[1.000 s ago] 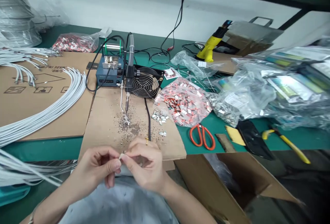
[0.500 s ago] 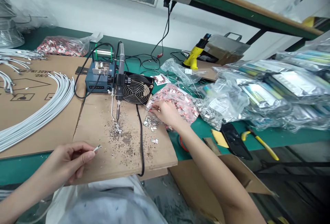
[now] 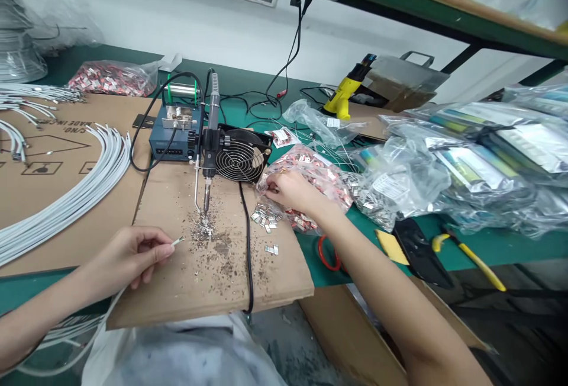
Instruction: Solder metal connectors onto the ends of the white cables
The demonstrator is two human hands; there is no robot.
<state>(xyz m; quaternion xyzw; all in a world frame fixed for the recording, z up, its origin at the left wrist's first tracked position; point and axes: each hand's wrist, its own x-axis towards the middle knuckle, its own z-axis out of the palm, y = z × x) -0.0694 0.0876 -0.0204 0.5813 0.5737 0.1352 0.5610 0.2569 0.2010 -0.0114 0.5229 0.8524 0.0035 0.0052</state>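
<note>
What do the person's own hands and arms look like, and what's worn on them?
No glove shows on the left hand or right hand, and no sleeve on the left forearm or right forearm. I can't make out any ring. Pale grey-blue cloth clothing shows between them.

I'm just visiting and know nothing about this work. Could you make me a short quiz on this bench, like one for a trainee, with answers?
1. What does the person's left hand hold?
2. True or false: in the picture, the black fan with a round grille stands to the right of the blue boxy unit.
3. Where is the right hand?
A. At the yellow gun-shaped tool
B. At the clear plastic bag of small red-and-white parts
C. At the bundle of white cables on the left

Key:
1. A thin white cable, near its end.
2. True.
3. B.
</note>
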